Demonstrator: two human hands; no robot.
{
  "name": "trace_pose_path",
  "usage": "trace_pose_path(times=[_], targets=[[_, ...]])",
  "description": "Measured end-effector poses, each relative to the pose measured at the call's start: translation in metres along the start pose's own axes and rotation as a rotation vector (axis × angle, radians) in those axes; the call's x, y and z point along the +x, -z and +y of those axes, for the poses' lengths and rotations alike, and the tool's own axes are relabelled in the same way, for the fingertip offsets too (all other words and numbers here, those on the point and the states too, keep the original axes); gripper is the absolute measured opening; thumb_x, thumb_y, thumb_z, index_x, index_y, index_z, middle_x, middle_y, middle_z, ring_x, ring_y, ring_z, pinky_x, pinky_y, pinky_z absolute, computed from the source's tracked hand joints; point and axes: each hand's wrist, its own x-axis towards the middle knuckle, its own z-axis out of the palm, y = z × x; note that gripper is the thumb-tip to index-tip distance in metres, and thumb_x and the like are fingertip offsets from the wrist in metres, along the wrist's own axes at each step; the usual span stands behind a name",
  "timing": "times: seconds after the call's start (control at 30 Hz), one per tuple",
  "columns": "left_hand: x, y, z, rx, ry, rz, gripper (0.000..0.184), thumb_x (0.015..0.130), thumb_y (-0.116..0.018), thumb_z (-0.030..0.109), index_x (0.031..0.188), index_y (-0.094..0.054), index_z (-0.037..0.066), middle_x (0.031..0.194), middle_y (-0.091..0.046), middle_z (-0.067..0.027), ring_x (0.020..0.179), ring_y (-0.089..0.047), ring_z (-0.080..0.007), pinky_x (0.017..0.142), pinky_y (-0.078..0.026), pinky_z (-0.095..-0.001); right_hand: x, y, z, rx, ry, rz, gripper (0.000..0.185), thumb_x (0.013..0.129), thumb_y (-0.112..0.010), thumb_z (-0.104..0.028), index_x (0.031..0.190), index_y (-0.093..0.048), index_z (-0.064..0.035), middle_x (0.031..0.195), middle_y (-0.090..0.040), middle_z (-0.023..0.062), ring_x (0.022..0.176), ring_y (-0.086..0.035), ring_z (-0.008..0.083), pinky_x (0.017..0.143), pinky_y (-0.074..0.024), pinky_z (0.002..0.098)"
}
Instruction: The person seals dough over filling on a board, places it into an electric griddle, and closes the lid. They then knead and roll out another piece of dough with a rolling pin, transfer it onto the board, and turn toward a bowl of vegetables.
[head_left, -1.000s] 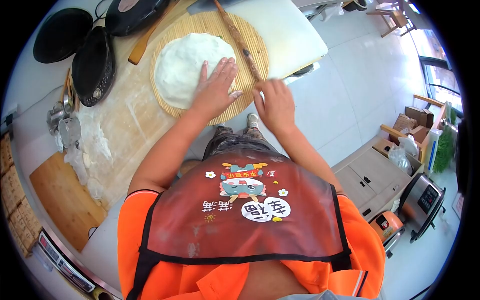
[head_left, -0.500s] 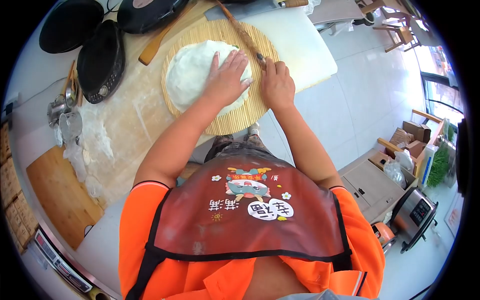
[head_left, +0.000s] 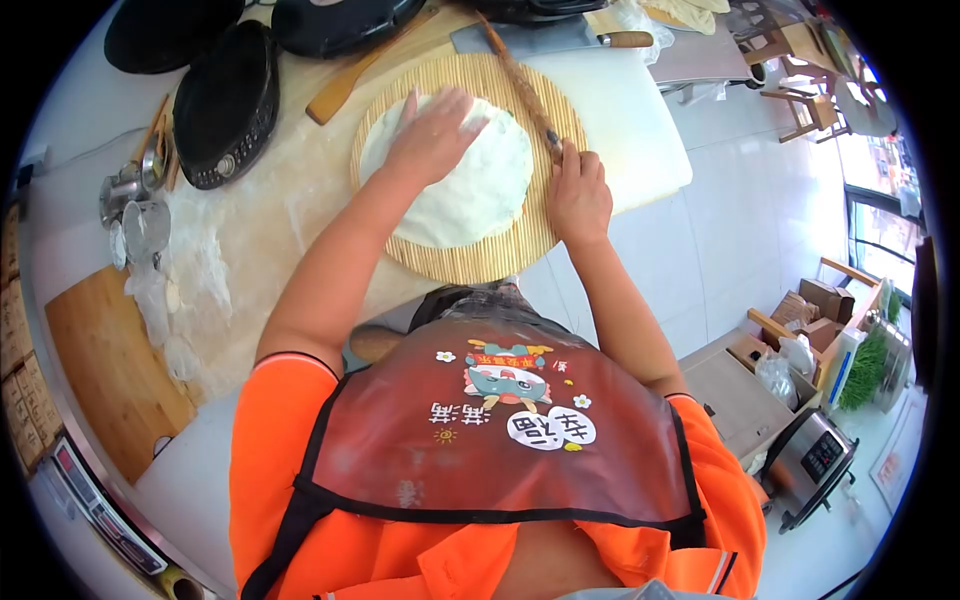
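1. The left hand [head_left: 433, 140] lies on the dough [head_left: 465, 205], with its fingers open and spread, pointing away from the body; the palm faces down, so its full contact is hidden.
2. The right hand [head_left: 580, 195] is at the right edge of the round mat [head_left: 455, 266]; its fingers are curled closed, gripping the near end of the rolling pin [head_left: 515, 78].
3. The dough is a flat, pale round on the mat, and a band of the mat's ribbed surface shows around much of it.
4. The rolling pin slants across the right side of the mat, beside the dough, its far end passing over the blade of a knife [head_left: 535, 38].
5. The mat rests on the tabletop [head_left: 315, 215], its right side overlapping a white board [head_left: 635, 125]; its near edge reaches past the front of the tabletop.
6. Left of the mat's far side lies a wooden spatula [head_left: 335, 98], and beyond that stands an open black griddle [head_left: 228, 105] with a knob on its front.
7. Loose flour [head_left: 208, 268] is scattered on the left of the tabletop, near a clear cup [head_left: 147, 228].
8. A red apron [head_left: 500, 460] covers the front of the person's orange shirt [head_left: 275, 440].
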Motion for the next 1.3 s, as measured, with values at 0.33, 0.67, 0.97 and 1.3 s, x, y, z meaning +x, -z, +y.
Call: trace_pose_path(times=[0.33, 0.67, 0.97, 1.3], targets=[[-0.007, -0.006, -0.043, -0.136, 0.001, 0.14, 0.06, 0.11, -0.041, 0.047, 0.157, -0.043, 0.01, 0.167, -0.036, -0.0093, 0.157, -0.028, -0.0248, 0.128, -0.018, -0.0509, 0.002, 0.001, -0.002, -0.051, -0.027, -0.04, 0.048, 0.095, -0.061, -0.018, 0.141, -0.052, -0.0043, 0.114, -0.059, 0.0155, 0.109, -0.061, 0.0351, 0.082, -0.0563, 0.0454], [-0.021, -0.009, -0.09, -0.486, 0.118, 0.033, 0.061, 0.111, -0.04, 0.045, 0.157, -0.039, 0.005, 0.166, -0.037, -0.0144, 0.156, -0.029, -0.0278, 0.127, -0.018, -0.0528, 0.0, -0.001, -0.004, -0.101, -0.07, -0.082, 0.048, 0.1, -0.058, -0.021, 0.146, -0.05, -0.0078, 0.117, -0.057, 0.0145, 0.111, -0.06, 0.0341, 0.083, -0.0561, 0.0452], [-0.037, -0.01, -0.11, -0.663, 0.049, 0.217, 0.061, 0.111, -0.041, 0.042, 0.16, -0.035, 0.007, 0.167, -0.035, -0.0153, 0.157, -0.028, -0.0294, 0.127, -0.018, -0.0547, 0.006, -0.002, -0.007, -0.13, -0.043, -0.05, 0.045, 0.102, -0.057, -0.022, 0.144, -0.05, -0.0092, 0.117, -0.056, 0.0145, 0.112, -0.06, 0.0346, 0.084, -0.0566, 0.046], [-0.107, -0.053, -0.084, -0.36, 0.173, 0.221, 0.064, 0.108, -0.046, 0.043, 0.162, -0.033, 0.012, 0.172, -0.026, -0.0105, 0.16, -0.019, -0.0286, 0.127, -0.013, -0.0585, 0.002, -0.003, 0.002, -0.142, -0.035, -0.09, 0.044, 0.104, -0.055, -0.025, 0.145, -0.047, -0.0096, 0.121, -0.056, 0.0151, 0.115, -0.059, 0.0359, 0.087, -0.0557, 0.0467]])
